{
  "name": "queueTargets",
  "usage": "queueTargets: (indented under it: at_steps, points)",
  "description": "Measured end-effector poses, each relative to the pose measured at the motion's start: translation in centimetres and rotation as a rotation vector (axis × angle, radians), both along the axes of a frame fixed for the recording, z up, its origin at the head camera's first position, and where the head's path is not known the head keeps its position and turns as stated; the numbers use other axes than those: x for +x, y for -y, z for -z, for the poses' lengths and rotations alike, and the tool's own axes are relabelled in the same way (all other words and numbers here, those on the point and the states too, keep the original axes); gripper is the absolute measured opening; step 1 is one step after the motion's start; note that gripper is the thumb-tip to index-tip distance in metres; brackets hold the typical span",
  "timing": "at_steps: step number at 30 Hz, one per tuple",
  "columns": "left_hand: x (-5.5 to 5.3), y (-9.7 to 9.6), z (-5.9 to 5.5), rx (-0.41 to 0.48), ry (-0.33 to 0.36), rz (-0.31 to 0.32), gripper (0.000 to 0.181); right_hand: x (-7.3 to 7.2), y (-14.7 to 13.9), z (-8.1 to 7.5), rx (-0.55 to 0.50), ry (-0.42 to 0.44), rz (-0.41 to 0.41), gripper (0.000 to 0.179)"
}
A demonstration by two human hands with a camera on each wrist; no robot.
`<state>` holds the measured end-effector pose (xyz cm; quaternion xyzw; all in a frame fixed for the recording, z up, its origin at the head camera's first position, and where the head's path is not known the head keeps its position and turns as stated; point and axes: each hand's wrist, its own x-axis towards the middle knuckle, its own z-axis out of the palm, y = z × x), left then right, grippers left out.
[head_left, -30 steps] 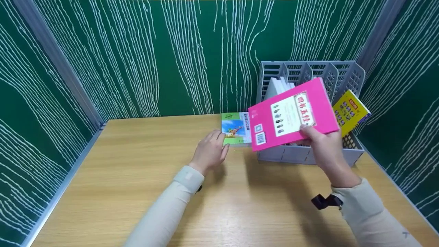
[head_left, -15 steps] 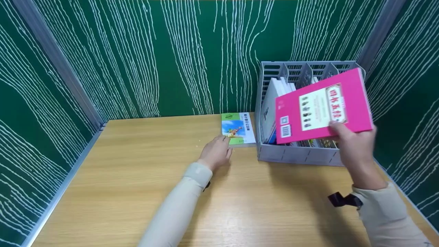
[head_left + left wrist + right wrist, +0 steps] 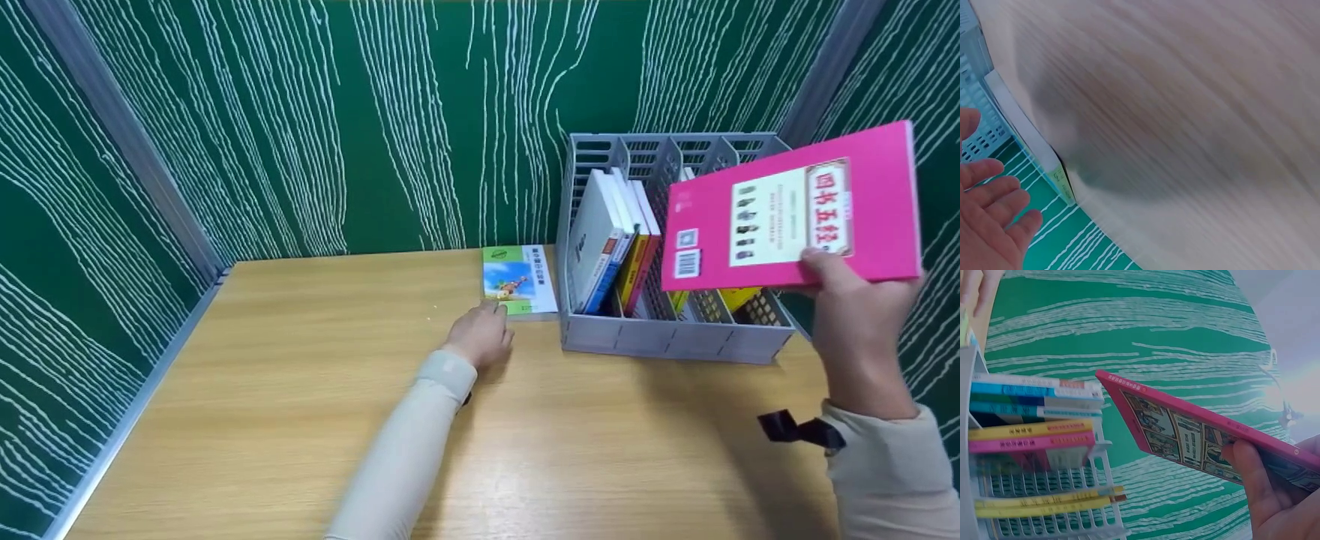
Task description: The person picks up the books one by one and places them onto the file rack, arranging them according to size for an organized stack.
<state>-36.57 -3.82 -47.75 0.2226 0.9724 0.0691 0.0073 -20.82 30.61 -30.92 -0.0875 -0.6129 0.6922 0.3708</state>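
My right hand (image 3: 862, 326) grips a pink book (image 3: 881, 195) by its lower right corner, thumb across the cover. The book is raised in front of the right part of a grey divided file rack (image 3: 675, 341) and hides some of its compartments. In the right wrist view, the other cover (image 3: 1176, 430) carries coloured pictures. My left hand (image 3: 480, 334) reaches forward low over the table, fingertips right at the near edge of a green, blue and white book (image 3: 517, 277) lying flat. In the left wrist view, the left fingers (image 3: 1002, 191) are relaxed with nothing between them.
Several books (image 3: 600, 240) lean upright in the rack's left compartments. Yellow books (image 3: 1050, 503) stand farther right in it. A green wall (image 3: 412, 120) with white wavy lines closes off the back of the wooden table (image 3: 300, 390).
My right hand has carried the pink book to the right and up, uncovering the books in the rack's left compartments. The left hand has shifted slightly right and toward me.
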Motion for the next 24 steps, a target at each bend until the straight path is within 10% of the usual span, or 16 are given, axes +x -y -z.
queueTargets:
  at_steps: [13, 24]
  points:
    - [-0.3, -1.2, 0.7, -0.080, 0.118, -0.075, 0.068, -0.2, -0.8, 0.0, 0.387, 0.068, 0.326, 0.056]
    - [-0.5, -2.0, 1.1, -0.112, 0.147, -0.108, 0.070, -3.0, -3.1, 2.9, 0.461, 0.310, 0.197, 0.057]
